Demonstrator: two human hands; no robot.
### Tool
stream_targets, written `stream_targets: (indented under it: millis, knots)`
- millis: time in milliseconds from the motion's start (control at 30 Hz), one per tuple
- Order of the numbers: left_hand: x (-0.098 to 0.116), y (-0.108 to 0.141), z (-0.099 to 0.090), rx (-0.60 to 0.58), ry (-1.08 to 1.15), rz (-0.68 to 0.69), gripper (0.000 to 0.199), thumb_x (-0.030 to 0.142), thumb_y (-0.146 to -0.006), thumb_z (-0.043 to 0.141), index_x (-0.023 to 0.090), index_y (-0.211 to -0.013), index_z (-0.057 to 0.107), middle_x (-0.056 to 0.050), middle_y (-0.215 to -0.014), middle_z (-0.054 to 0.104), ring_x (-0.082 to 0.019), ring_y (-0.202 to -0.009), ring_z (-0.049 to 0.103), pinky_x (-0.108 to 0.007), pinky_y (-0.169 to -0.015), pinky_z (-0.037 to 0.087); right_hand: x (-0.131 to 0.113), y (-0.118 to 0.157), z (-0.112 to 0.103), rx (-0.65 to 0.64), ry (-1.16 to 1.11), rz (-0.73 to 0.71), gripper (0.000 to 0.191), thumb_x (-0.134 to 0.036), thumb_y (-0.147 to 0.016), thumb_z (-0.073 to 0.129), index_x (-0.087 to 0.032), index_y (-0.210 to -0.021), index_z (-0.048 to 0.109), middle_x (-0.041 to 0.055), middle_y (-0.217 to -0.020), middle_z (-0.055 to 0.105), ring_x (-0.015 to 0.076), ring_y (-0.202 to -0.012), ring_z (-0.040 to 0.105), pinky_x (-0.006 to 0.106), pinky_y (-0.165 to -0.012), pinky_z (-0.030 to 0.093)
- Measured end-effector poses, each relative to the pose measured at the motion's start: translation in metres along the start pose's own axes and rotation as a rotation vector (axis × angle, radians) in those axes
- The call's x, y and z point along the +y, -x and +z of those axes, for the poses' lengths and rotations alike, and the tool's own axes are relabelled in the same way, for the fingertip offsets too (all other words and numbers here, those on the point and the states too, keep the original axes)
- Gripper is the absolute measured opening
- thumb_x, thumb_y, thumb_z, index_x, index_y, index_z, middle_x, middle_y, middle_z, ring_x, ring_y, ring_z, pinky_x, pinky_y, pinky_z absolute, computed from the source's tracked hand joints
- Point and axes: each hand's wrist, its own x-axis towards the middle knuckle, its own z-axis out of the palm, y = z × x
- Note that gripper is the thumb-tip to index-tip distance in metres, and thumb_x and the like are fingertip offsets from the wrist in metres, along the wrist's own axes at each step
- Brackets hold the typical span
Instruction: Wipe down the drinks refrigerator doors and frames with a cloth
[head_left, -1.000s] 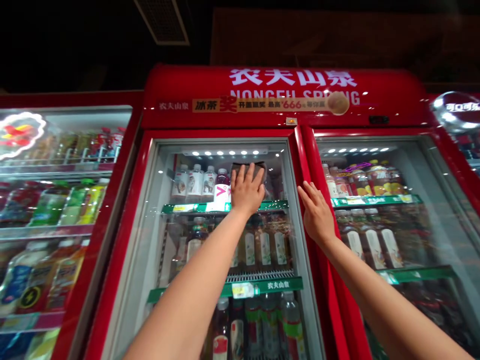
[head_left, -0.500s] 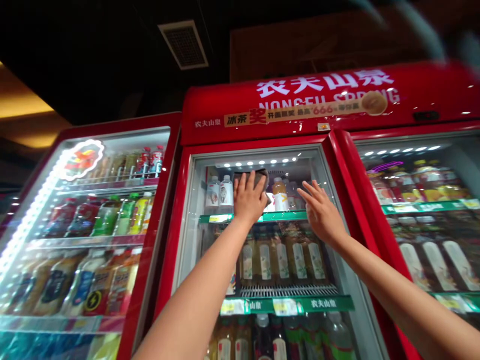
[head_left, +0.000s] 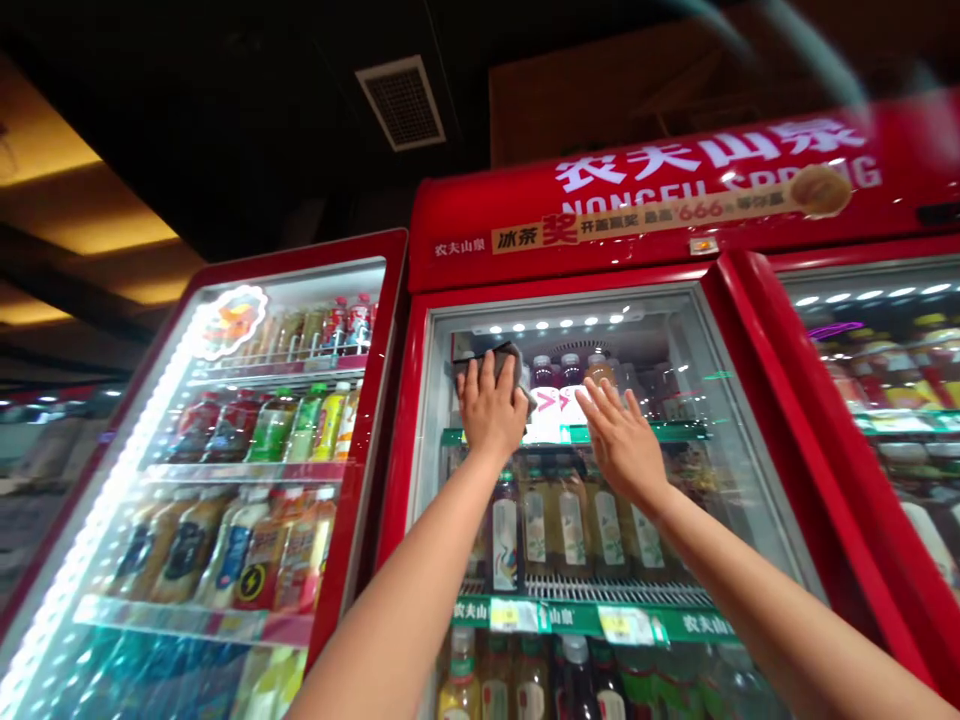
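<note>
My left hand is up at the top left of the middle fridge's glass door. Its fingers are spread, holding a dark grey cloth flat against the glass. Part of the cloth is covered by the palm. To its right, my right hand is raised in front of the same door with fingers apart and nothing in it. Whether its fingertips touch the glass, I cannot tell. Behind the glass stand bottles with white labels on the top shelf, partly hidden by the hands.
A red door frame surrounds the glass. A lit fridge full of drinks stands on the left, and another glass door is on the right. Above runs a red sign panel; a vent is in the dark ceiling.
The view has turned left, so the fridges sit further right. Across the glass, my left hand and the cloth have slid left, covering the top shelf's leftmost bottles. My right hand has also shifted left.
</note>
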Motion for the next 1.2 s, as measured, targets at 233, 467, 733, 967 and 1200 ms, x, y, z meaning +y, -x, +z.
stream_targets:
  millis: [233, 467, 733, 967, 1200]
  knots:
    - [-0.004, 0.03, -0.001, -0.092, 0.024, 0.235, 0.058, 0.031, -0.094, 0.055, 0.033, -0.15, 0.045, -0.002, -0.165, 0.035, -0.033, -0.154, 0.024, -0.055, -0.127, 0.021, 0.0, 0.005, -0.007, -0.026, 0.111, -0.038, 0.047, -0.028, -0.103, 0.044, -0.026, -0.149, 0.047, 0.0069, -0.161, 0.04, 0.0266, -0.149, 0.037, 0.054, -0.121, 0.03]
    - [-0.043, 0.023, -0.017, -0.103, -0.069, 0.031, 0.054, 0.031, -0.097, 0.05, 0.03, -0.151, 0.046, -0.005, -0.164, 0.037, -0.035, -0.152, 0.028, -0.06, -0.126, 0.016, 0.0, 0.008, -0.01, -0.026, 0.09, -0.035, 0.05, -0.026, -0.102, 0.046, -0.029, -0.152, 0.044, 0.0073, -0.161, 0.041, 0.0277, -0.149, 0.037, 0.056, -0.121, 0.03]
    - [-0.066, 0.051, -0.032, -0.205, -0.154, 0.246, 0.058, 0.032, -0.093, 0.057, 0.041, -0.15, 0.045, 0.002, -0.166, 0.033, -0.039, -0.156, 0.016, -0.07, -0.123, 0.008, 0.002, 0.012, -0.004, -0.005, 0.081, -0.045, 0.059, -0.024, -0.098, 0.05, -0.031, -0.155, 0.039, 0.0065, -0.161, 0.041, 0.0278, -0.148, 0.038, 0.057, -0.12, 0.032]
    - [-0.106, 0.049, -0.042, -0.12, -0.176, -0.018, 0.053, 0.028, -0.098, 0.046, 0.031, -0.151, 0.047, -0.006, -0.164, 0.037, -0.038, -0.153, 0.025, -0.064, -0.124, 0.019, -0.002, 0.012, -0.005, 0.003, 0.074, -0.041, 0.053, -0.025, -0.101, 0.044, -0.029, -0.153, 0.042, 0.0074, -0.16, 0.041, 0.0279, -0.149, 0.037, 0.058, -0.12, 0.032]
    - [-0.121, 0.059, -0.034, -0.09, -0.082, 0.049, 0.057, 0.045, -0.096, 0.052, 0.029, -0.15, 0.047, -0.009, -0.164, 0.035, -0.039, -0.152, 0.024, -0.063, -0.122, 0.025, -0.002, 0.013, -0.004, 0.002, 0.063, -0.029, 0.055, -0.025, -0.1, 0.046, -0.031, -0.154, 0.041, 0.0068, -0.16, 0.042, 0.0288, -0.149, 0.037, 0.059, -0.119, 0.033]
